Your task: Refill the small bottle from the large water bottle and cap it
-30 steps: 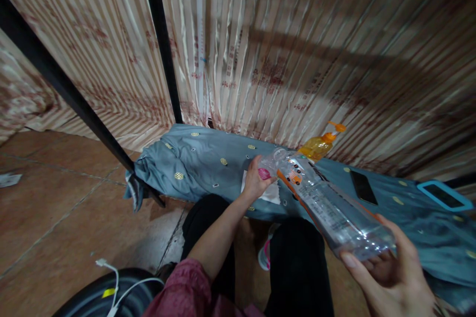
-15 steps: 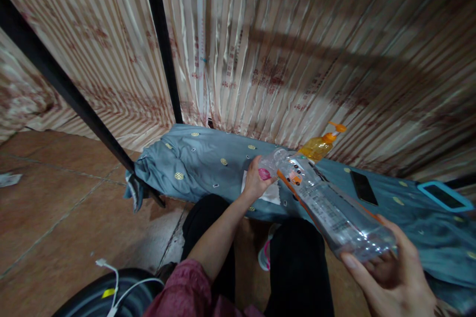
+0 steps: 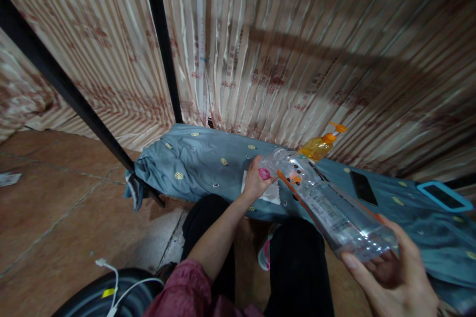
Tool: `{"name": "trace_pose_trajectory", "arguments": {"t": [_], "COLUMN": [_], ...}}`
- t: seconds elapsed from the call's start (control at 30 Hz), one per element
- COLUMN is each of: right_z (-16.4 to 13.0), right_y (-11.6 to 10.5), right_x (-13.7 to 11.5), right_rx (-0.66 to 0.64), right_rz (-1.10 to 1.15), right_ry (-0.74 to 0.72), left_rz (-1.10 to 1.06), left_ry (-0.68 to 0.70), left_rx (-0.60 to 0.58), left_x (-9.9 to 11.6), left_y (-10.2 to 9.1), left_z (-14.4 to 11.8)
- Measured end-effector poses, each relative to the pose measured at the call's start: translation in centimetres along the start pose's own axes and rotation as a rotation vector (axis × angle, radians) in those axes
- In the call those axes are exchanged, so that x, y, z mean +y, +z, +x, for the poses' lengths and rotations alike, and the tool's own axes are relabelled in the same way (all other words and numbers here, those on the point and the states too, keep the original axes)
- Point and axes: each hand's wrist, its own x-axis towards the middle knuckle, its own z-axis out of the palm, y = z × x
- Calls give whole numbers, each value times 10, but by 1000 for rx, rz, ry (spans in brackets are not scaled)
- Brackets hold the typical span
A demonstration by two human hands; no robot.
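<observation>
Head view, clear plastic bottle [image 3: 327,203] gripped at its base by right hand [image 3: 394,277], pink cap [image 3: 264,174] apparently pinched at its neck by left hand [image 3: 255,181], orange bottle [image 3: 319,144] just behind.

The right hand [image 3: 394,277] runs off the lower right of the frame, so its wrist and the heel of its palm are cut away. Its fingers under the clear bottle [image 3: 327,203] show only dimly through the plastic, and the print on the bottle's label is too small to read. The left hand [image 3: 256,182] covers the edge of a pink cap [image 3: 264,174] at the bottle's mouth; whether the cap sits on the neck or just beside it cannot be told. A white sheet [image 3: 270,192] lies half hidden behind that hand. The pink shoe [image 3: 264,254] is mostly hidden between the dark trouser legs. The bench [image 3: 201,163] continues past the right edge.
</observation>
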Motion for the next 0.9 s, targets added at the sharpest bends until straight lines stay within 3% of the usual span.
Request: {"name": "trace_pose_trajectory", "arguments": {"t": [0.6,0.9], "right_z": [-1,0], "right_y": [1,-1], "right_x": [-1,1], "right_rx": [14,3], "right_rz": [-16,-13], "right_ry": [77,22], "left_rz": [18,9], "left_ry": [20,12], "left_rx": [3,8], "left_x": [-4,-3], "left_y": [1,1], "left_z": [1,1]}}
